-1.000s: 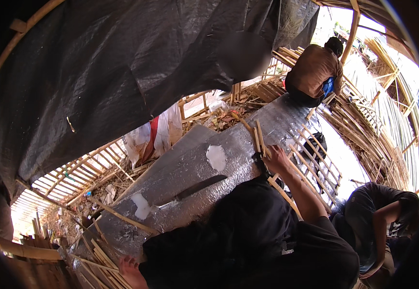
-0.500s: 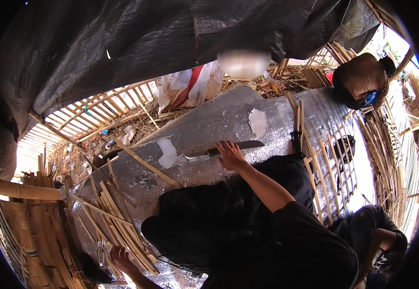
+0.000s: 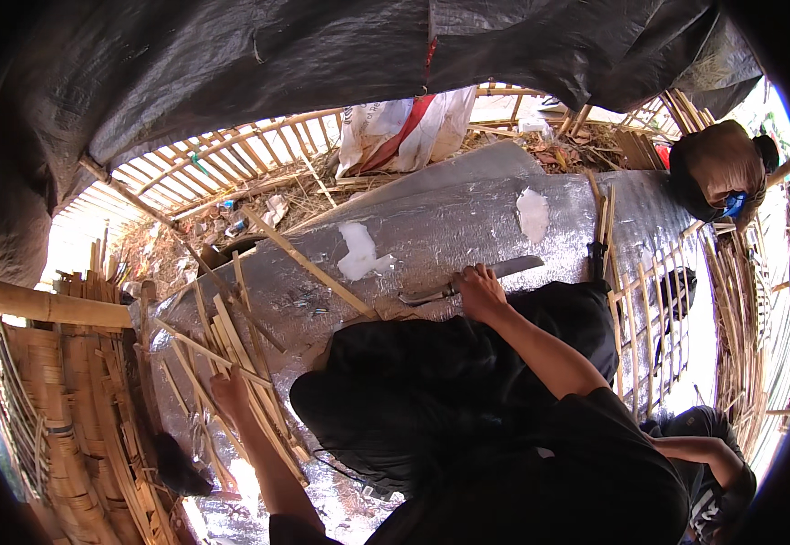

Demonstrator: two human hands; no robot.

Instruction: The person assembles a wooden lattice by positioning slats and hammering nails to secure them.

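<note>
My right hand (image 3: 483, 295) is closed around a long knife (image 3: 517, 266) on the silvery sheet in front of my black-clothed legs. Its broad blade points right, and a thinner curved end shows on the left of my fingers. Over at the left, my left hand (image 3: 230, 391) is closed at a bundle of split bamboo strips (image 3: 254, 400), with its fingers on one strip (image 3: 213, 352) that lies slantwise over the others. My fingertips there are partly hidden.
A lone bamboo strip (image 3: 308, 263) crosses the silvery sheet (image 3: 431, 232). Bamboo lattice (image 3: 654, 327) stands at right, near another person's arm (image 3: 699, 449). Wide bamboo pieces (image 3: 63, 400) are stacked at left. A white sack (image 3: 404, 132) lies beyond, under a dark tarp (image 3: 304, 64).
My left hand has moved forward, from low beside the bamboo bundle up onto a strip, and closed. My right hand's fingers have curled round the knife. The view has shifted left.
</note>
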